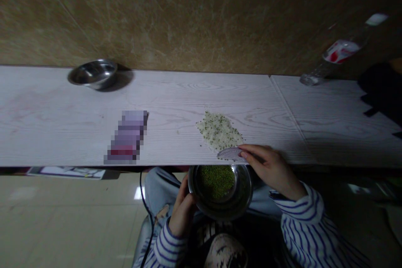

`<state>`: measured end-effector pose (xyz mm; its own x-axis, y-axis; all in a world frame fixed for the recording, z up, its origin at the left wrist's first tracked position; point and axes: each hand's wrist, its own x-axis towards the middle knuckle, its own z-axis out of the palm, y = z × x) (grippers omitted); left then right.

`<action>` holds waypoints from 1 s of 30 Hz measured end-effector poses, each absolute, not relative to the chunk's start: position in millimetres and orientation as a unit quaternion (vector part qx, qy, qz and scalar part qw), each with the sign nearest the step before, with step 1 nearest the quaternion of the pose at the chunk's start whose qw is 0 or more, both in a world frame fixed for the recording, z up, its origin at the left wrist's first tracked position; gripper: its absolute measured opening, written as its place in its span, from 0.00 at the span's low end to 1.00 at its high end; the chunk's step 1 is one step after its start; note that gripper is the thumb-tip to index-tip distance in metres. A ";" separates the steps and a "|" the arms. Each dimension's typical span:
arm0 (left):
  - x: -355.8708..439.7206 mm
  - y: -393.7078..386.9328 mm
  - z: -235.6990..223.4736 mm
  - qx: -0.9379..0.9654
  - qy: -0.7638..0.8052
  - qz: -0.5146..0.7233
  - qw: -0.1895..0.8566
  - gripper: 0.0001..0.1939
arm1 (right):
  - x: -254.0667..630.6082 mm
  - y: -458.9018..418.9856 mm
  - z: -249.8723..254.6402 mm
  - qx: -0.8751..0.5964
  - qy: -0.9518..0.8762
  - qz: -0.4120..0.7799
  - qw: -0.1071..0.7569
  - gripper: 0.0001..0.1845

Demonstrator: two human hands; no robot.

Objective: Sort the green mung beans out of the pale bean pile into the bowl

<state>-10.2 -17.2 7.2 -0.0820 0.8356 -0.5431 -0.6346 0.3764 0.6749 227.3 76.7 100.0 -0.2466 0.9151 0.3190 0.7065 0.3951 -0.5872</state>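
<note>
My left hand point(183, 211) grips the left rim of a steel bowl point(243, 201) held over my lap, just below the table's front edge. Green beans, apparently mung beans point(216, 180), lie in its bottom. In my right hand point(270, 165), pinched between thumb and fingers, is a thin, pale, curved flat piece point(228, 153); its exact kind is unclear. That piece rests low over the tabletop, touching or nearly touching the near side of a spread pile of white grains mixed with green beans point(220, 130). A few stray beans lie around the pile.
A second steel bowl point(94, 74) stands at the back left, near the wall. Left of the pile lies a pixelated flat object point(127, 136). A clear plastic bottle point(341, 52) stands at the back right, beside a dark item point(383, 88). A black cable point(141, 192) hangs from the table edge.
</note>
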 end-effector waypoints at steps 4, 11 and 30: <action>-10.4 -16.4 8.9 0.112 0.491 0.549 0.667 0.33 | 220.5 71.6 105.0 -0.516 -0.780 0.158 0.317 0.11; -10.3 -16.1 10.2 0.106 0.476 0.549 0.678 0.32 | 220.9 62.1 104.3 -0.524 -0.770 0.167 0.323 0.11; -13.3 -15.8 -0.7 0.120 0.490 0.530 0.682 0.35 | 237.6 64.3 88.1 -0.614 -0.682 0.175 0.357 0.14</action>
<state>-13.3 -15.8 -0.7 -0.0406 0.8400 -0.5410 -0.6056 0.4100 0.6820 237.6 64.3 88.1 0.0094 0.9625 0.2710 0.7126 0.1837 -0.6770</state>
